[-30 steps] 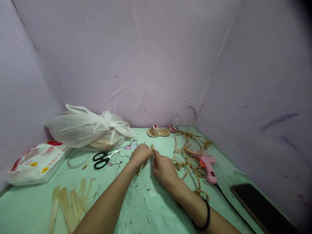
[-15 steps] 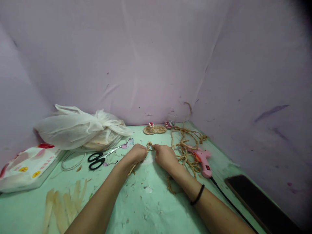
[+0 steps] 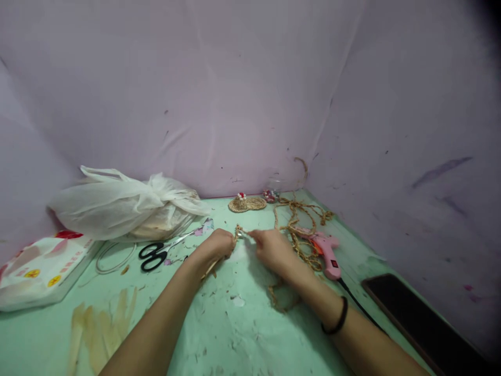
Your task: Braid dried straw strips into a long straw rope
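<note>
Braided straw cord stretches between my two hands, low over the green tabletop. My left hand is closed on one part of it, with more straw showing under the wrist. Fingers pinched, my right hand grips the cord a little to the right of its bend. Something small and shiny shows by the bend, too small to name. Behind the hands lies a small woven straw sole with red and white beads at its left end.
Tangled straw cord and a pink glue gun lie right; a dark flat object is nearer. Black-handled scissors, a wire loop, a white bag, a printed packet and pale strips are left.
My right hand has moved slightly right, away from my left hand, with the cord now stretched from its fingers. My left hand stays closed on the cord. The view has shifted slightly.
</note>
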Action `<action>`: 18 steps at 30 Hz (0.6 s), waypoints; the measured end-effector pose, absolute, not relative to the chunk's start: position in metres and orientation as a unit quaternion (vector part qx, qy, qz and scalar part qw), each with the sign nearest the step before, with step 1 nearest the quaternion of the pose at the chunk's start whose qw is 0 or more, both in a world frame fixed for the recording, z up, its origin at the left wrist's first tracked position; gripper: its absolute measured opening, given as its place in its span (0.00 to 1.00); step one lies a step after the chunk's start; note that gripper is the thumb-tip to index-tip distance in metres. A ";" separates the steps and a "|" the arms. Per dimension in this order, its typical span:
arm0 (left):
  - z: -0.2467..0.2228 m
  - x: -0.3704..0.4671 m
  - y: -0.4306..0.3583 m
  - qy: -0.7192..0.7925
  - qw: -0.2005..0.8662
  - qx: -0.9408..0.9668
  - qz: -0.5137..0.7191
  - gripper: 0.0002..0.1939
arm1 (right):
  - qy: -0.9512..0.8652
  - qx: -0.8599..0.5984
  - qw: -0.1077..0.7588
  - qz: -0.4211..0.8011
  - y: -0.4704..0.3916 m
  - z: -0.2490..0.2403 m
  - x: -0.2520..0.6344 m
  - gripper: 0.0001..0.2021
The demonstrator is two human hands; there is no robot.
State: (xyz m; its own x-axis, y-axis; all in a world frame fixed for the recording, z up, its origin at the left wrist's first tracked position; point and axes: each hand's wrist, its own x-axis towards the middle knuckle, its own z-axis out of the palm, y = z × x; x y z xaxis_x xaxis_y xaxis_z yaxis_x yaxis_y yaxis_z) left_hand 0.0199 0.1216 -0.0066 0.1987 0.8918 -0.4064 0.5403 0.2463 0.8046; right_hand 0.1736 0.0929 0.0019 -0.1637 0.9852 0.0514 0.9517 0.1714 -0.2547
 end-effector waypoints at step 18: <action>0.007 0.017 0.130 0.503 0.777 0.346 0.152 0.05 | -0.454 -0.588 0.312 0.592 0.112 -0.002 0.151 0.06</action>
State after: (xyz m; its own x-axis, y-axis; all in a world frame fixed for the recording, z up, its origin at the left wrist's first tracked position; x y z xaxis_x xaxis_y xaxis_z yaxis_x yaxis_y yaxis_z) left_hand 0.0168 0.1299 0.0071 0.4471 0.5843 -0.6773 0.1119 0.7147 0.6904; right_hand 0.1505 0.1123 -0.0015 -0.1138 0.9038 -0.4126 0.1637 -0.3926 -0.9050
